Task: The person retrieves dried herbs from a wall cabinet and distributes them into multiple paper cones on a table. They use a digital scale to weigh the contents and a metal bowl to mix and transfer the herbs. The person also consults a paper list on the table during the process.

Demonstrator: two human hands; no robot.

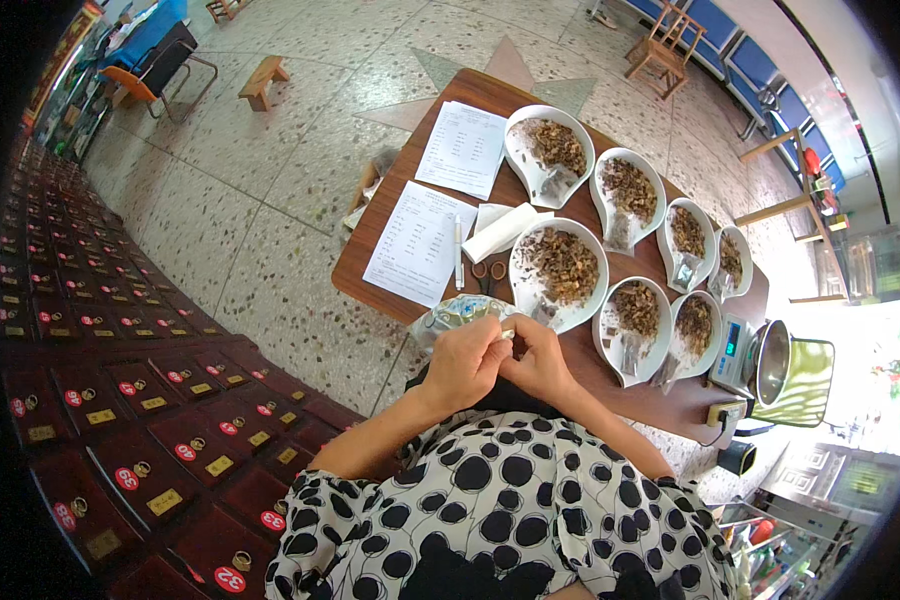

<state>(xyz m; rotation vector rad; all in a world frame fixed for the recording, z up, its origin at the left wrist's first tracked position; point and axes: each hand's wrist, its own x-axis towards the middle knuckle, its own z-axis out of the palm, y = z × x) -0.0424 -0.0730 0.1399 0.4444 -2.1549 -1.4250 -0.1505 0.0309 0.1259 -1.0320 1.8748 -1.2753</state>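
Observation:
Both of my hands meet at the near edge of the wooden table (360,262), over a printed plastic bag (461,311). My left hand (465,360) and my right hand (541,360) pinch the gathered top of this bag between their fingertips; a small pale end shows there. Just beyond lies a white scoop-shaped tray (603,259) of chopped dried herbs (566,262). Scissors (489,276) with brown handles, a white pen (458,251) and a white paper roll (499,232) rest near the bag. Their blades are partly hidden.
Several more white trays (585,139) of dried herbs, with small clear packets, cover the right side. Two printed sheets (420,244) lie at left. A digital scale (731,349) and metal bowl (772,364) stand far right. Dark numbered drawers (172,450) line my left side.

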